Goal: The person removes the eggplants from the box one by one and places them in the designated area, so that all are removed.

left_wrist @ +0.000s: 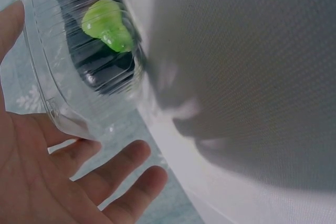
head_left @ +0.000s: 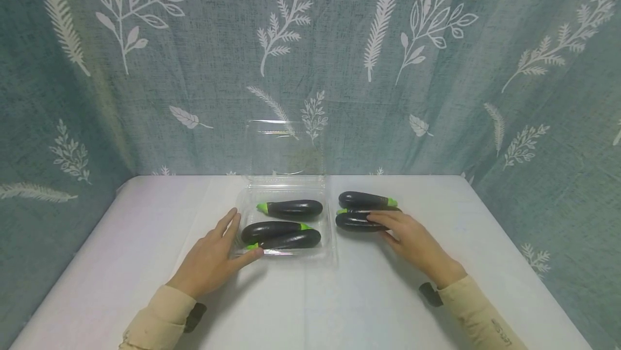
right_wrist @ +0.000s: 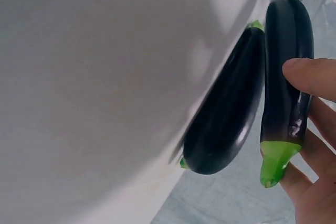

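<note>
My left hand (head_left: 211,258) touches the front left corner of a clear plastic clamshell box (head_left: 329,242), fingers fairly straight along its rim. Three dark eggplants lie inside: one at the back (head_left: 295,208), two together in front (head_left: 271,230). On the table right of the box, my right hand (head_left: 419,245) pinches the nearest eggplant (right_wrist: 286,77) between thumb and fingers; its green stem end points toward the palm side. Another eggplant (right_wrist: 226,103) lies right behind the held one, partly hidden in the head view. A further eggplant (head_left: 363,199) sits at the back of this group.
The box's hinged lid (head_left: 286,148) stands raised at the back, near the curtain (head_left: 208,69). A white cloth (head_left: 310,307) covers the table, and the leaf-patterned curtain surrounds its back and sides.
</note>
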`<state>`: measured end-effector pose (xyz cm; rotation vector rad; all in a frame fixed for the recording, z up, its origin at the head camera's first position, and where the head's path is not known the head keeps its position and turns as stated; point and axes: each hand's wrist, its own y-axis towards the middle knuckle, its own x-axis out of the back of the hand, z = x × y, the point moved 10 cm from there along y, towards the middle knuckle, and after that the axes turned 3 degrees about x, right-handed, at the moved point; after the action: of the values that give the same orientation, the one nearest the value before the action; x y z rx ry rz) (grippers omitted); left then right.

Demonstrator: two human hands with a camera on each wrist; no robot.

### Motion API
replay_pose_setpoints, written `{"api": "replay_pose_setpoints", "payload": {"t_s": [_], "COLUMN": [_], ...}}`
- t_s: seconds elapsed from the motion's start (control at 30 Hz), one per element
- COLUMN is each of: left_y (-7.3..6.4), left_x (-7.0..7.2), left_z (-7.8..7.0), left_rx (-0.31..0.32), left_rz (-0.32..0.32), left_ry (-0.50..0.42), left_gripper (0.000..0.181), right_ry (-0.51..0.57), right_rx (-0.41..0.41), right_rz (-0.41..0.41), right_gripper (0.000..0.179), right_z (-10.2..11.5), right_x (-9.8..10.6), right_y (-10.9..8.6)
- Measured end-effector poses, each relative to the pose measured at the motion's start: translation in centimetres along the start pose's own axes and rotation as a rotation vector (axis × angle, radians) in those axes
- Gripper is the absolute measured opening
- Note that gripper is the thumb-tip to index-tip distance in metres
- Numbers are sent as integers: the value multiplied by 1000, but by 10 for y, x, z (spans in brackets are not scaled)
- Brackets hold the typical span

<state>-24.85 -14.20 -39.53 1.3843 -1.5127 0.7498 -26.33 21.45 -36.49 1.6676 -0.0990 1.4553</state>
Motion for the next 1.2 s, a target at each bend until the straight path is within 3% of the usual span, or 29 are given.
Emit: {"api": "replay_pose_setpoints", "payload": {"t_s": [0.43,0.77,1.2], "left_y": [0,0,0], "left_x": [-1,-1,-1], "left_z": [1,2,1], "left_rx": [10,7,10], "left_rz": [6,7,8], "left_ry": [-6,-14,-8], "left_gripper": [104,104,105], "right_ry": [-50,-68,-67], "right_rx": [-36,20,-25], "right_rz": [87,33,50], "right_gripper": [52,56,54], "right_z": [-7,-5,-11], "right_x": [-8,-4,-8], "right_y": [-8,-9,-12]}}
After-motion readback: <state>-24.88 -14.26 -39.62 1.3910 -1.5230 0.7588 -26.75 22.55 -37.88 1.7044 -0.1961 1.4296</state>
